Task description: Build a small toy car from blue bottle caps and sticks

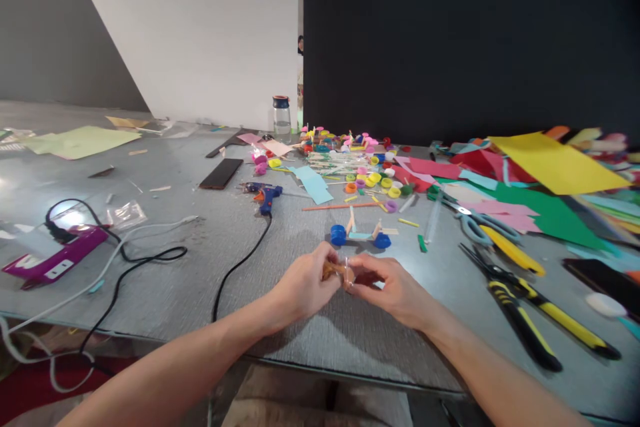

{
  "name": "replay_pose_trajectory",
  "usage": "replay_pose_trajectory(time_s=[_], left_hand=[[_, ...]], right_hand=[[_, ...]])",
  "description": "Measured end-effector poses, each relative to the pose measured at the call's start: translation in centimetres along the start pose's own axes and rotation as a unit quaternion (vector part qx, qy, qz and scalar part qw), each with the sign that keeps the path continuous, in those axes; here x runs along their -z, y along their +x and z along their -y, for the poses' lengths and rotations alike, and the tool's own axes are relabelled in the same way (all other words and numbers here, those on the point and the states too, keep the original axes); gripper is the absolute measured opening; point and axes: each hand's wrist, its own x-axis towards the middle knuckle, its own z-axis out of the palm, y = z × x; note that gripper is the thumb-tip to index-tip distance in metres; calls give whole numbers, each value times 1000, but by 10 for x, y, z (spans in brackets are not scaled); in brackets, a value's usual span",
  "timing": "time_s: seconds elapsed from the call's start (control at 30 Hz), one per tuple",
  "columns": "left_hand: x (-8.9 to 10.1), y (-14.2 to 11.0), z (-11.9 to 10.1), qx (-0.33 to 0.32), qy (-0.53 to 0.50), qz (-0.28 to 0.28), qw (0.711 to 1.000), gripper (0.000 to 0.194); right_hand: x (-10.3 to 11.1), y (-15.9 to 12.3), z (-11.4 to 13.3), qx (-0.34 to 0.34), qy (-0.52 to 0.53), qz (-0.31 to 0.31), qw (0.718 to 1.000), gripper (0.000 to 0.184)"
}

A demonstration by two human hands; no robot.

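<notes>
My left hand (313, 287) and my right hand (393, 283) meet above the front of the table, fingers closed on a small brown piece (349, 275) with a shiny, clear part. Its kind cannot be made out, and my fingers hide part of it. Just beyond my hands stands a small craft assembly with blue bottle caps (339, 235), a light blue strip (361, 236) and upright wooden sticks (351, 220). Left of it lies a blue hot glue gun (270, 199), its black cord running to the table's front edge.
Several coloured bottle caps and sticks (345, 163) are heaped at the back. Pliers (520, 293), scissors (483, 223), a yellow cutter (513, 250) and coloured paper (555, 163) lie right. Left are a purple power strip (60, 257), cables and a dark phone (221, 174). A bottle (281, 117) stands behind.
</notes>
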Motion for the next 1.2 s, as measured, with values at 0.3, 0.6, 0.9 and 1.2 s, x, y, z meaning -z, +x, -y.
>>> replay_pose_trajectory(time_s=[0.3,0.6,0.9,1.2], left_hand=[[-8,4,2,31,-29,28,999,15],[6,3,5,-65,-25,55,996,23],[19,1,3,-42,-48,74,995,26],[17,5,5,-18,-106,49,993,25]], right_hand=[[-8,4,0,4,28,22,999,6],[3,1,-1,-26,56,-59,996,8],[12,-5,4,-35,119,-99,987,7],[32,-7,6,30,313,-231,921,14]])
